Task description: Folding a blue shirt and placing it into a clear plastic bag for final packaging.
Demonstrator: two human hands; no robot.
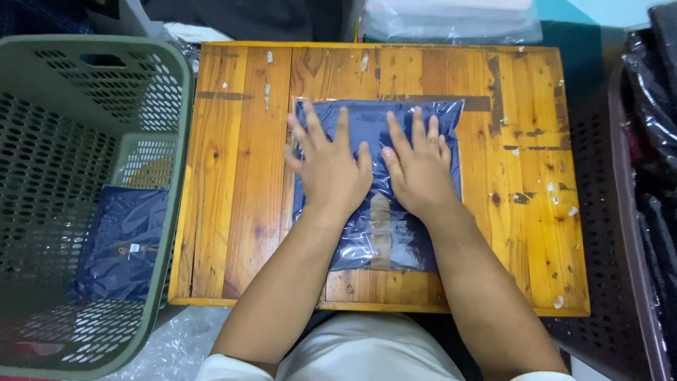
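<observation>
Left hand (330, 169) and right hand (421, 171): both flat, fingers spread, palms pressing down on clear plastic bag with dark blue garment (377, 180); nothing grasped. Bag lies centre frame on wooden table (240, 176). Left of frame: green perforated basket (70, 141) holding similar packed blue garment (120, 243). Right edge: dark basket (613, 233).
</observation>
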